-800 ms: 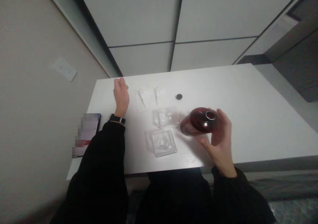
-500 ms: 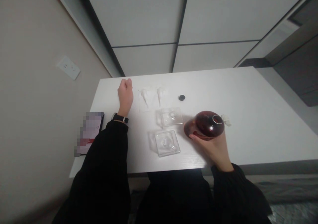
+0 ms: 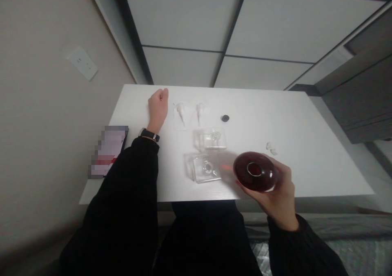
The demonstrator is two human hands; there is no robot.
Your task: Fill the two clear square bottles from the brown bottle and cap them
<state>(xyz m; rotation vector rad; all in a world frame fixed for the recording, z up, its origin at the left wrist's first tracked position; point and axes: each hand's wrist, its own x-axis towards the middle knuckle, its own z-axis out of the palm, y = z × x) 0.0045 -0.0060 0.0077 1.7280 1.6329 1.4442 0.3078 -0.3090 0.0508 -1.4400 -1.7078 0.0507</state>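
Note:
My right hand (image 3: 277, 194) is wrapped round a dark red-brown glass bottle (image 3: 255, 182) near the table's front edge. The bottle's open mouth faces up toward me, and no cap is on it. My left hand (image 3: 158, 109) rests as a closed fist on the left part of the table; nothing shows in it. Just right of the fist lie two white pointed pieces (image 3: 181, 113), apparently pump heads or nozzles, on clear wrapping. Two clear square dishes, a rear one (image 3: 211, 139) and a front one (image 3: 206, 170), stand left of the bottle.
On the white table (image 3: 290, 125) are a small black cap (image 3: 225, 118) and crumpled white bits (image 3: 271, 148). A phone or tablet (image 3: 110, 153) lies by my left sleeve. A wall with a socket (image 3: 82, 63) borders the left; white cabinet panels (image 3: 183, 67) stand behind.
My right hand has brought the bottle nearer to me and turned it more upright, its mouth shifting left. The white bits now show fully. My left fist stays put; the view has shifted slightly.

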